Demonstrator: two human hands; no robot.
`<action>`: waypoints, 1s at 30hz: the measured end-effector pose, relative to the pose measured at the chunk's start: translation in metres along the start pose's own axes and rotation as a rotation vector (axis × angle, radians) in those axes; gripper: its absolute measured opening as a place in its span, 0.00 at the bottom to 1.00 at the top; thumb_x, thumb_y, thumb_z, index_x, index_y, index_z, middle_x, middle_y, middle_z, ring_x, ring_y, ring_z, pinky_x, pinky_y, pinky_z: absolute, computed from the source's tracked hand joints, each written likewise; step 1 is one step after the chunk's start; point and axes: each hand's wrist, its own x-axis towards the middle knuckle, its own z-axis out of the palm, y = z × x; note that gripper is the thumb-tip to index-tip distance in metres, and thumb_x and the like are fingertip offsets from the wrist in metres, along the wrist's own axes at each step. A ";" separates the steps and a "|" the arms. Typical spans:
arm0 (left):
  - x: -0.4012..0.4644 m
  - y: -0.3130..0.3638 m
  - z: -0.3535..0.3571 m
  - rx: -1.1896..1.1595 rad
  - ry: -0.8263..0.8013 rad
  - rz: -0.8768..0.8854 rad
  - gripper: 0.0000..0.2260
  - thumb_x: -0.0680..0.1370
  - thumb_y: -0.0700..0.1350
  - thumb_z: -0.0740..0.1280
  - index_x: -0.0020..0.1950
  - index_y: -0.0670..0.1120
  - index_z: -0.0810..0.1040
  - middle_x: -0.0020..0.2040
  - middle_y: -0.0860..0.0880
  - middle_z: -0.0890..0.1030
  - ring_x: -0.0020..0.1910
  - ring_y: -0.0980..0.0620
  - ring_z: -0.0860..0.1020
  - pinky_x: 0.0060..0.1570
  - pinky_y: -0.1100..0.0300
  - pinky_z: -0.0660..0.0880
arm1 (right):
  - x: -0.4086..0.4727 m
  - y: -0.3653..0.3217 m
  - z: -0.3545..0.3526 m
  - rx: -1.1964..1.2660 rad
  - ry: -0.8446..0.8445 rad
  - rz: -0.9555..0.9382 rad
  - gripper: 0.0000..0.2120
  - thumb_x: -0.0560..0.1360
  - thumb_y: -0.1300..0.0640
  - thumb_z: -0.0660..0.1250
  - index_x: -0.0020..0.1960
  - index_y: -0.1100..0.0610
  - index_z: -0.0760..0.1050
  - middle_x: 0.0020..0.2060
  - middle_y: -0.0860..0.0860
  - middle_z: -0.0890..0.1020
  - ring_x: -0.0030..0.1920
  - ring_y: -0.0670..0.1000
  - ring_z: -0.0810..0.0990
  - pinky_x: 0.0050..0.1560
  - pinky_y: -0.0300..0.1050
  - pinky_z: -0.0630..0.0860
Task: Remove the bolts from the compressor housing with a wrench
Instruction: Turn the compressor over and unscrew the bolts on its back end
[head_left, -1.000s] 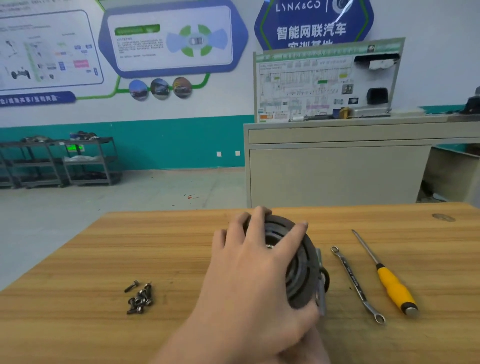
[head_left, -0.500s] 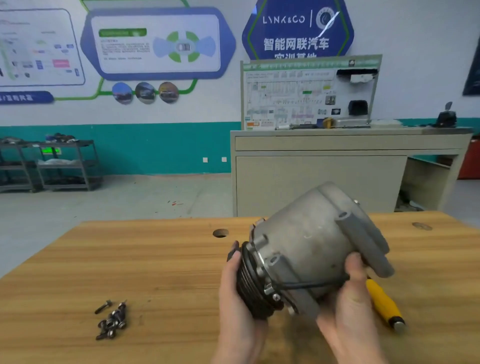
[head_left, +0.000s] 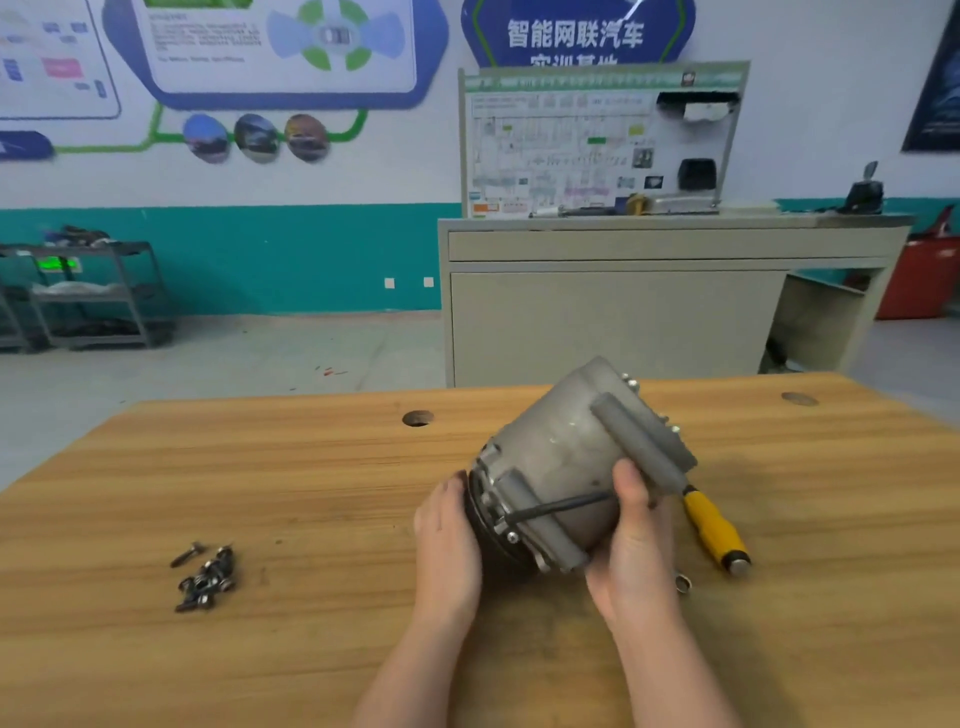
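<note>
head view: both hands hold the compressor housing (head_left: 566, 462) tilted above the wooden table (head_left: 311, 493) — left hand (head_left: 447, 545) cups the dark pulley end, right hand (head_left: 631, 551) grips the grey body. loose bolts (head_left: 205, 579) lie well left; a wrench (head_left: 683, 583) tip and yellow screwdriver (head_left: 714, 530) lie just right, partly hidden.

left hand (head_left: 448, 540) cupped, right hand (head_left: 631, 558) gripping

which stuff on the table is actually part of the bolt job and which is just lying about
Part of the job:
compressor, held by left hand and right hand
wrench, mostly hidden behind the right hand
pile of bolts

Lying about:
yellow screwdriver
hole in the table
</note>
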 end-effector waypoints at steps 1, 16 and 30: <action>0.000 0.003 -0.003 0.027 0.047 0.046 0.16 0.83 0.37 0.51 0.64 0.43 0.74 0.67 0.41 0.74 0.70 0.44 0.66 0.72 0.54 0.57 | 0.000 0.000 0.000 -0.048 -0.015 -0.047 0.33 0.57 0.47 0.78 0.61 0.44 0.73 0.57 0.47 0.82 0.58 0.49 0.81 0.48 0.51 0.81; -0.018 0.055 -0.006 0.427 -0.174 0.311 0.22 0.76 0.68 0.48 0.41 0.67 0.81 0.39 0.65 0.83 0.39 0.69 0.79 0.41 0.55 0.75 | -0.017 0.017 0.040 -0.821 -0.421 -0.278 0.50 0.50 0.37 0.80 0.67 0.34 0.60 0.65 0.37 0.69 0.66 0.37 0.68 0.66 0.41 0.68; -0.042 0.079 0.011 0.486 -0.287 1.069 0.12 0.81 0.54 0.59 0.63 0.61 0.74 0.68 0.58 0.74 0.71 0.54 0.68 0.68 0.63 0.65 | 0.063 -0.060 -0.027 -1.491 0.087 0.102 0.10 0.75 0.52 0.67 0.51 0.57 0.72 0.37 0.52 0.79 0.39 0.54 0.80 0.42 0.50 0.78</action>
